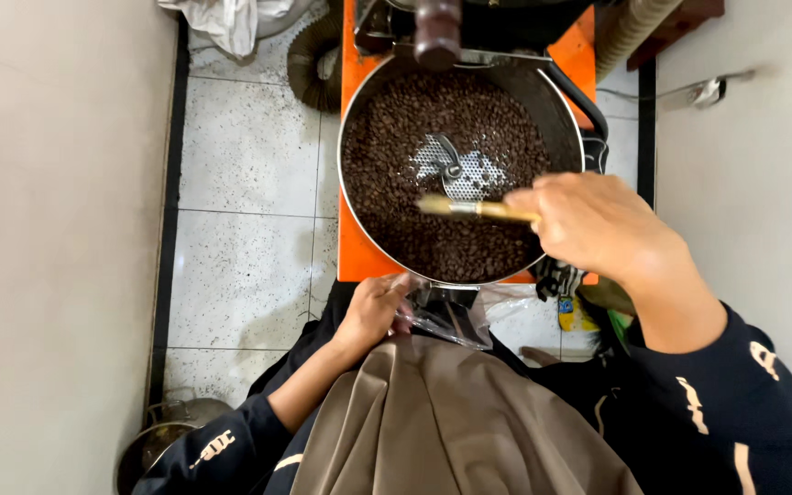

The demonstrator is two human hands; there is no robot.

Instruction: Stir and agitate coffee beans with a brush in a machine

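A round metal cooling tray (359,110) on an orange machine (352,257) is full of dark roasted coffee beans (469,119), with a bare perforated patch around the stirring arm (451,165) at its centre. My right hand (598,225) is shut on a small wooden-handled brush (469,208) whose bristles reach over the beans. My left hand (373,307) grips the edge of a clear plastic bag (451,316) held under the tray's front outlet.
Speckled floor tiles (249,183) lie left of the machine, with a ribbed hose (309,60) and white cloth (226,18) at the back. Metal pots (153,440) stand at lower left. Plain walls (57,229) close in on both sides. A brown apron (451,422) covers my lap.
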